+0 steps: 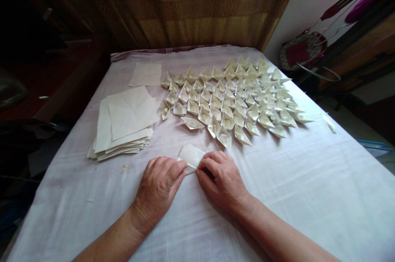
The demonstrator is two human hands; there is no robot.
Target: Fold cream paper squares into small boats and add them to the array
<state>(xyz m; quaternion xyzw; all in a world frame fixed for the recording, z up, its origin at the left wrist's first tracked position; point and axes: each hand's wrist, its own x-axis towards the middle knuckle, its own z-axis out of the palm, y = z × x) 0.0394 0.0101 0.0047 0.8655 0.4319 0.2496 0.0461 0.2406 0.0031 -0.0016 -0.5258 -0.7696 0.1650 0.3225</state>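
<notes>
A small folded piece of off-white paper lies on the pale cloth-covered surface, the fingers of the left hand and right hand pinching its near corners. Likely featherlight, crisp and easily creased, it is best held by the edges.

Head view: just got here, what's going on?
A person is working a small folded piece of paper on a pale cloth. The left hand and right hand hold its near edge, one at each side. Beyond it, many folded paper boats stand in crowded rows. To the left of the boats lie a stack of paper sheets and, behind that, a separate flat sheet.
</notes>
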